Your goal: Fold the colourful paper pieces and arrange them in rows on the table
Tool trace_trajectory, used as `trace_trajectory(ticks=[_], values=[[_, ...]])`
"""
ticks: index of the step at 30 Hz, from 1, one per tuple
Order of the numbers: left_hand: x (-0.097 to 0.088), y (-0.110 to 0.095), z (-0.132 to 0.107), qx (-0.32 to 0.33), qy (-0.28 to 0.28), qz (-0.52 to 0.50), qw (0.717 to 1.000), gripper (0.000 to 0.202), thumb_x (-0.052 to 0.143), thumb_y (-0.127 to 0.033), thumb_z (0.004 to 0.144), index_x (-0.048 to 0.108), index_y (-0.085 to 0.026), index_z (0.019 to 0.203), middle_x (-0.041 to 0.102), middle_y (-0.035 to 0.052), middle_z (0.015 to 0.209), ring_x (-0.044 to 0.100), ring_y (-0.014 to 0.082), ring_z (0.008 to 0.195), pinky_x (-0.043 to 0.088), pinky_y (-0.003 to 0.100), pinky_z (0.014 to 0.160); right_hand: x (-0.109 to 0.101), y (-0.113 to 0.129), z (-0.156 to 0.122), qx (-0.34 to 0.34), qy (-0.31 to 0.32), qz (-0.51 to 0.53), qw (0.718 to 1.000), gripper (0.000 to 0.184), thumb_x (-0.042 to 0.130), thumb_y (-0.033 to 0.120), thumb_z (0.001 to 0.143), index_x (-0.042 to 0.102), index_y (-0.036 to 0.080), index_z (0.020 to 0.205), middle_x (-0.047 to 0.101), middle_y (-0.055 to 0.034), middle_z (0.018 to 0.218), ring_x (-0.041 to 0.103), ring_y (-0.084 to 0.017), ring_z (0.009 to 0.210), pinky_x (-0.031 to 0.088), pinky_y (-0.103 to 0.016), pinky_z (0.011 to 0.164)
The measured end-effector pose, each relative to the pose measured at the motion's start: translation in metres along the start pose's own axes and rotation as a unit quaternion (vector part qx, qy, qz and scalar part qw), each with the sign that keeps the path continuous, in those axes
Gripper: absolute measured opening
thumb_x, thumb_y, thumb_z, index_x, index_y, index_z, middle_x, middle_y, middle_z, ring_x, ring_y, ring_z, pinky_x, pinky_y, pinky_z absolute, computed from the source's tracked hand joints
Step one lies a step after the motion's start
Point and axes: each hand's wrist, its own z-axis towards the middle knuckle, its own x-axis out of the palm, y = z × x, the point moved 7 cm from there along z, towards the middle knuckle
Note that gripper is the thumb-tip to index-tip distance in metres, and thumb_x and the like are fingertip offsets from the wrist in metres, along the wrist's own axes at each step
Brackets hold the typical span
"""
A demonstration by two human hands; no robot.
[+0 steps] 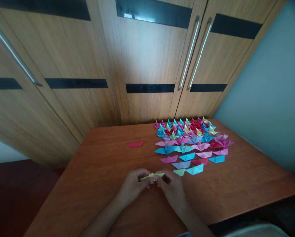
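Observation:
A small piece of folded yellow-green paper (145, 177) is pinched between my two hands, just above the front middle of the table. My left hand (134, 183) closes on its left end, thumb and fingers together. On the other end, my right hand (171, 187) grips it the same way. Parts of the paper are hidden behind the fingertips. Close to my right hand lie a flat folded green paper piece (179, 172) and a light-blue one (195, 169). Farther off on the left, a single red folded paper piece (135, 144) lies by itself.
Rows of colourful folded paper cranes (187, 131) stand at the back right of the brown wooden table (108, 151), with several flat folded pieces (187, 156) before them. Behind rises a wooden wardrobe (147, 59) with metal handles. A pale wall (266, 98) borders the right side.

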Motion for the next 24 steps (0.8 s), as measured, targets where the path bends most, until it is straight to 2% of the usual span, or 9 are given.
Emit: trace_trajectory(ticks=[7,10,14,17,20,24], values=[[-0.006,0.006,0.000,-0.014,-0.021,-0.011,1.000,0.020,0.063,-0.032,0.073,0.064,-0.014,0.066,0.063,-0.0003,0.060,0.054,0.0110,0.052,0.040,0.021,0.052,0.001,-0.002,-0.001,0.019,0.013,0.060,0.998,0.026,0.054,0.038,0.085,0.071,0.018,0.089,0.068,-0.0026,0.069,0.061,-0.015,0.060,0.045,-0.022,0.053],[-0.008,0.007,0.000,-0.020,-0.023,-0.002,1.000,0.025,0.060,-0.037,0.076,0.064,-0.014,0.065,0.064,0.0002,0.060,0.053,0.0105,0.050,0.040,0.020,0.050,-0.004,-0.004,-0.001,0.032,-0.016,0.051,0.998,0.025,0.057,0.038,0.083,0.072,0.018,0.086,0.067,-0.0020,0.065,0.061,-0.015,0.058,0.046,-0.022,0.052],[-0.005,0.002,-0.001,-0.008,-0.003,-0.005,1.000,0.025,0.057,-0.038,0.080,0.068,-0.015,0.073,0.069,0.0024,0.069,0.057,0.0115,0.055,0.043,0.021,0.056,-0.014,-0.005,0.000,0.039,-0.069,0.026,0.997,0.024,0.062,0.039,0.078,0.071,0.018,0.072,0.065,-0.0015,0.060,0.059,-0.016,0.056,0.046,-0.024,0.054],[-0.006,-0.001,-0.001,-0.001,-0.002,-0.011,1.000,0.025,0.057,-0.037,0.079,0.069,-0.016,0.075,0.069,0.0029,0.070,0.058,0.0125,0.058,0.045,0.022,0.059,-0.024,-0.005,-0.001,0.033,-0.096,0.016,0.995,0.027,0.061,0.043,0.079,0.070,0.018,0.073,0.063,-0.0013,0.060,0.058,-0.016,0.057,0.045,-0.025,0.054],[-0.015,-0.001,-0.001,-0.003,-0.022,-0.019,1.000,0.024,0.059,-0.038,0.077,0.069,-0.016,0.077,0.069,0.0039,0.071,0.058,0.0139,0.060,0.046,0.024,0.059,-0.054,-0.007,-0.003,0.024,-0.164,0.001,0.986,0.033,0.058,0.047,0.081,0.067,0.017,0.072,0.062,-0.0020,0.061,0.056,-0.017,0.059,0.045,-0.025,0.055],[-0.039,0.003,-0.001,-0.024,-0.070,0.001,0.997,0.024,0.060,-0.039,0.076,0.066,-0.016,0.077,0.069,0.0033,0.069,0.059,0.0145,0.061,0.046,0.024,0.059,-0.126,-0.019,-0.006,0.032,-0.241,-0.006,0.970,0.034,0.061,0.050,0.077,0.065,0.016,0.078,0.062,-0.0029,0.065,0.055,-0.016,0.062,0.044,-0.023,0.055]])
